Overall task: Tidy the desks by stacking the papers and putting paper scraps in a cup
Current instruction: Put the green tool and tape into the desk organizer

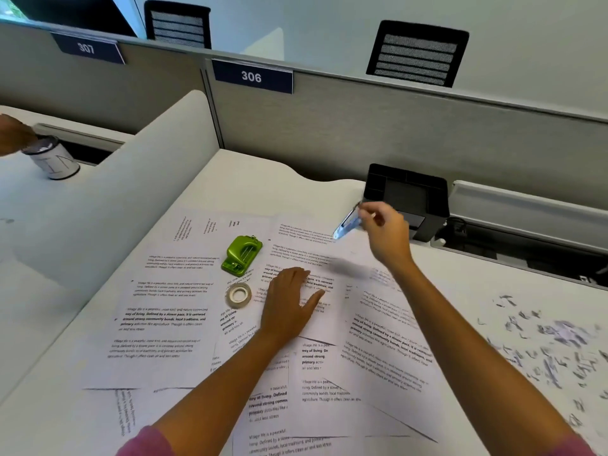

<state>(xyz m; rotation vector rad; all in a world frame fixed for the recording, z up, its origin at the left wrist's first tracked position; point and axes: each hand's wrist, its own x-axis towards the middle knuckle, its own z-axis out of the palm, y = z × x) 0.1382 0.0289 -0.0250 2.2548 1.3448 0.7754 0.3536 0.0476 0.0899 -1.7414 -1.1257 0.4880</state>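
Left hand (pixel 289 307) flat, fingers straight, pressing the scattered printed papers (pixel 329 357) on the worktop (pixel 230 189). Right hand (pixel 383 235) pinches a small blue-white item (blurred, can't identify) beside the black organizer (pixel 411 195). Paper scraps (pixel 546 343) lie right of the papers; cup (pixel 54 159) on the neighbouring desk at far left, another person's hand (pixel 13 133) on it.

Papers (pixel 263 324) cover the desk (pixel 230 179). The hole punch (pixel 241 256) sits at 12 o'clock from the tape (pixel 238 295); scraps (pixel 552 340) lie at 3 o'clock.

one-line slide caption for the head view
Left hand flat on scattered papers; right hand lifts a small blue tool; scraps on the right.
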